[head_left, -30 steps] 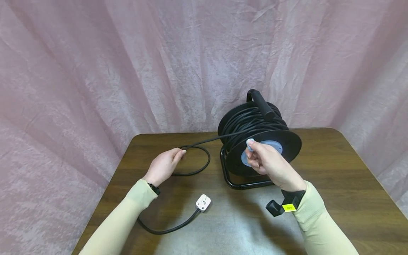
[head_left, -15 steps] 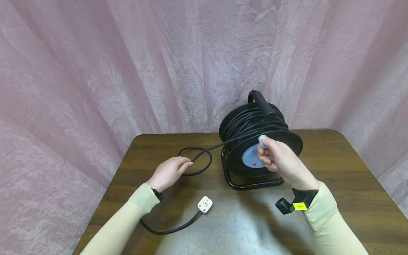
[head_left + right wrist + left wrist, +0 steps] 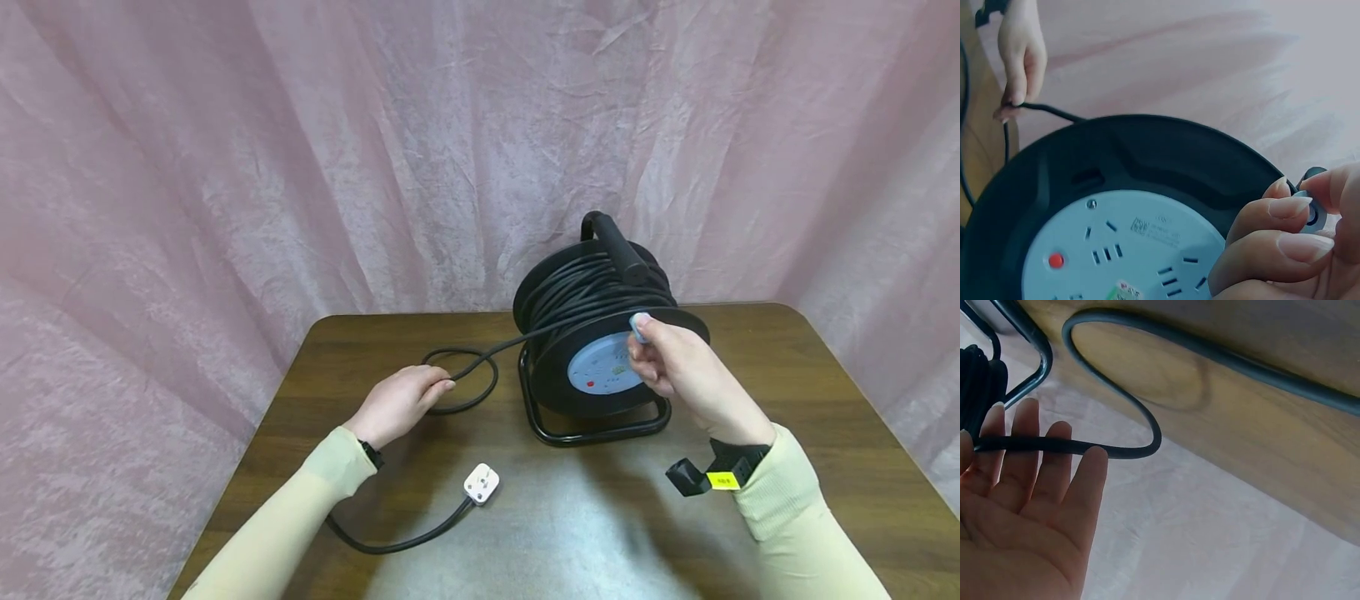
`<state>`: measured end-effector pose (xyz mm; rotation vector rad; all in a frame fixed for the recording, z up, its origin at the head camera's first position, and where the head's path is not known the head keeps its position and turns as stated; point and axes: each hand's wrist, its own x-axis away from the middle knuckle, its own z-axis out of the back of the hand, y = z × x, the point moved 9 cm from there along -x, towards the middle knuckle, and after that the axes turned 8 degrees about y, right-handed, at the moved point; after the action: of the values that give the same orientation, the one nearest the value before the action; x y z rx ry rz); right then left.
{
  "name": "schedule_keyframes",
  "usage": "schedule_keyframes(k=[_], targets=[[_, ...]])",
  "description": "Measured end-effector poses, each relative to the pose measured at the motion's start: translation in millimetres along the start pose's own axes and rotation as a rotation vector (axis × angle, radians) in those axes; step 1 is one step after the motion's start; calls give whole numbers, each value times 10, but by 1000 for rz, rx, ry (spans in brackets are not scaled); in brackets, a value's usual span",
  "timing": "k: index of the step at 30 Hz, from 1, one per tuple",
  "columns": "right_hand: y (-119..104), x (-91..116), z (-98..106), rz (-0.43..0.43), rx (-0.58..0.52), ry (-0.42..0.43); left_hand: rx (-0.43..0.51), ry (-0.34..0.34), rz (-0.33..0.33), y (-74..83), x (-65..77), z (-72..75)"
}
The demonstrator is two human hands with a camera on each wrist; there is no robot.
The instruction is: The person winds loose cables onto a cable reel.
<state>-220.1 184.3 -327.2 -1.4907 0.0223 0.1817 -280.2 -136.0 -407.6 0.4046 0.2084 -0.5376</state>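
A black cable reel (image 3: 592,296) stands on the table, its drum wound with black cable. My right hand (image 3: 678,362) pinches the small light-blue crank knob (image 3: 639,327) at the right side of the reel's front disc. The right wrist view shows the thumb and curled fingers round this knob (image 3: 1313,212). My left hand (image 3: 401,404) pinches the loose black cable (image 3: 513,340) left of the reel. In the left wrist view the cable (image 3: 1054,445) runs across the finger pads, with the thumb at the frame's edge. The reel's blue-grey socket panel (image 3: 600,364) faces me, partly covered by my right hand.
A white plug (image 3: 481,483) lies at the table's front middle, on the cable's end. Behind the left hand, a cable loop (image 3: 491,387) rests on the wooden table (image 3: 810,417). The reel's tube stand (image 3: 592,437) has a handle (image 3: 618,250) on top. Pink curtains hang behind.
My right hand has carried the knob rightward and slightly up, and the socket panel has turned with it. My left hand has shifted a little right and toward me, still holding the cable.
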Motion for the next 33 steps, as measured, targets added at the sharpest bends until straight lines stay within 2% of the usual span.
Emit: schedule_keyframes(k=[6, 11, 33], targets=[[22, 14, 126, -10, 144, 65, -36, -2, -29, 16, -2, -14], [53, 30, 224, -27, 196, 92, -19, 7, -41, 23, -2, -14], [194, 89, 497, -67, 261, 147, 29, -2, -23, 11, -41, -12]])
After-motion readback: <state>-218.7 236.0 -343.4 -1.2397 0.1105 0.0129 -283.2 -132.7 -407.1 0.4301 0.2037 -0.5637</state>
